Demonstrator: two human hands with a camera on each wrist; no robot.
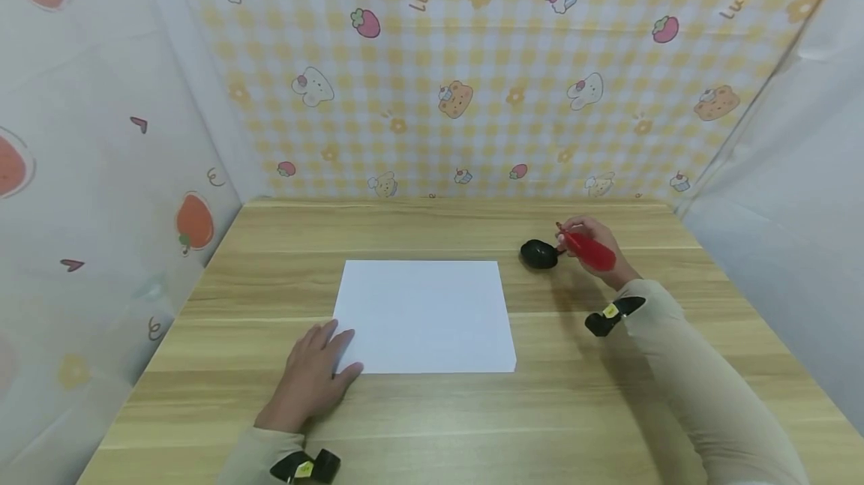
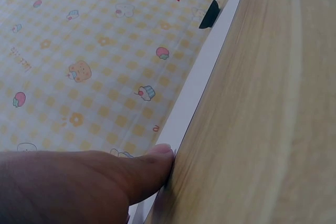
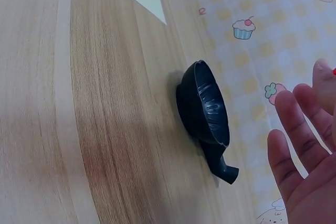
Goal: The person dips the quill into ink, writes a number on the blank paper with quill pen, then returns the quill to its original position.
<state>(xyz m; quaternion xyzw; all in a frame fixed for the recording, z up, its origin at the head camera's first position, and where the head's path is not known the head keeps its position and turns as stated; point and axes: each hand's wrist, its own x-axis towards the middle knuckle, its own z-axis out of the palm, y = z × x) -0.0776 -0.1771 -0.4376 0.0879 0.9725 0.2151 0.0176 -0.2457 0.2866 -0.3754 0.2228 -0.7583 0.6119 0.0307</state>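
- A wooden desk (image 1: pixel 607 410) stands inside checked yellow cloth walls (image 1: pixel 472 80) printed with cupcakes and strawberries.
- A white sheet of paper (image 1: pixel 425 314) lies flat at the desk's centre.
- The left hand (image 1: pixel 312 378) rests at 7 o'clock of the paper, fingers straight and flat, tips touching the paper's near left corner.
- The right hand (image 1: pixel 594 241) sits at 2 o'clock of the paper, fingers curled around a red pen (image 1: pixel 589 250).
- A small black funnel (image 1: pixel 538 254) lies on its side on the desk, just beside the pen's tip.
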